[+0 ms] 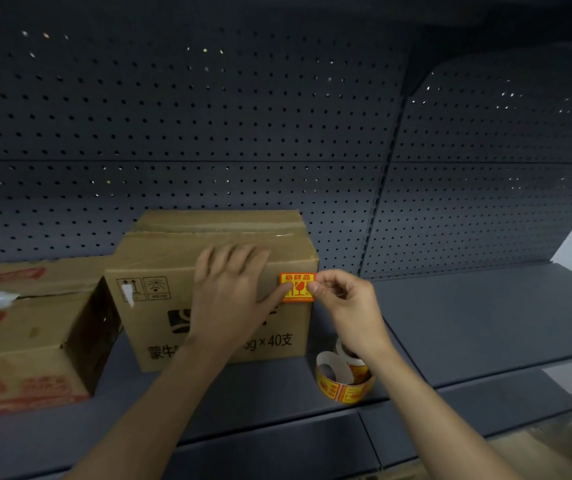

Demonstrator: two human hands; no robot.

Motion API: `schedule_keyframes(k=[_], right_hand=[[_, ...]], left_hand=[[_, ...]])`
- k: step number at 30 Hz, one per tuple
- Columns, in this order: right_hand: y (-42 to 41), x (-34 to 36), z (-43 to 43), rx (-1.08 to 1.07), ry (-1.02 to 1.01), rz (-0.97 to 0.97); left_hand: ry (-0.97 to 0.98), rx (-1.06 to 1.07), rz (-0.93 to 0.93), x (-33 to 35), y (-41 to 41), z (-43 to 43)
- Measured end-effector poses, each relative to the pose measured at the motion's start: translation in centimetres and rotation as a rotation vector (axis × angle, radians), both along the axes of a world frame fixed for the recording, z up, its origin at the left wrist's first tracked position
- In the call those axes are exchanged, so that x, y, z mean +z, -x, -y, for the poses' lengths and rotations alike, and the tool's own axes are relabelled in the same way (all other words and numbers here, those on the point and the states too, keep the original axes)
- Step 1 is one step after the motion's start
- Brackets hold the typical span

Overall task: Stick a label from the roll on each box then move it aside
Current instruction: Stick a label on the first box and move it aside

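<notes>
Subject: label application at the box [146, 323], which stands on the shelf [485, 323] with its printed front face toward the person.

Finding 1. The label [297, 288] lies at the upper right corner of the box's front face, its top edge just under the box's top front edge and its right edge at the box's right corner. It is near square, set level, with no tilt noted. Whether it is fully stuck down cannot be told.

Finding 2. The left hand [229, 292] lies flat over the box's top front edge, fingers straight and spread, holding nothing. Its thumb reaches right and touches the label's left edge.

Finding 3. The right hand [343, 299] comes in from the right of the box, forearm rising from below. It pinches the label's right edge between thumb and forefinger, the other fingers curled.

Finding 4. Both hands touch the label. In my judgement the left is better placed to press it flat.

Finding 5. The label roll [345, 382] stands on the shelf just right of the box's lower right corner. A second box [25, 341] sits left of the box.
</notes>
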State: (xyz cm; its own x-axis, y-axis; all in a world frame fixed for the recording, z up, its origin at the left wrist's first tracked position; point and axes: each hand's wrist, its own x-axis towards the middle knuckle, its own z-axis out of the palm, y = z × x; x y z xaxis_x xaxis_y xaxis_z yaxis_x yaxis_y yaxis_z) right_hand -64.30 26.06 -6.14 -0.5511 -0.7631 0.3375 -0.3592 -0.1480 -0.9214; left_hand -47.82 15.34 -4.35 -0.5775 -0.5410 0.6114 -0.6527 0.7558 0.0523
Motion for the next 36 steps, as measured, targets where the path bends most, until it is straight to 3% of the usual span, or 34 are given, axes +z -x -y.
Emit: schedule_keyframes(k=[13, 27, 36], right_hand=[[0.2, 0.0, 0.6, -0.053, 0.007, -0.011], [0.5, 0.5, 0.0, -0.163, 0.033, -0.078], [1.0, 1.1, 1.1, -0.091, 0.031, -0.326]], left_hand=[[-0.019, 0.02, -0.172, -0.8, 1.2, 0.5], [-0.025, 0.036, -0.205, -0.6, 1.3, 0.3], [0.0, 0.058, -0.212, -1.0, 1.6, 0.4]])
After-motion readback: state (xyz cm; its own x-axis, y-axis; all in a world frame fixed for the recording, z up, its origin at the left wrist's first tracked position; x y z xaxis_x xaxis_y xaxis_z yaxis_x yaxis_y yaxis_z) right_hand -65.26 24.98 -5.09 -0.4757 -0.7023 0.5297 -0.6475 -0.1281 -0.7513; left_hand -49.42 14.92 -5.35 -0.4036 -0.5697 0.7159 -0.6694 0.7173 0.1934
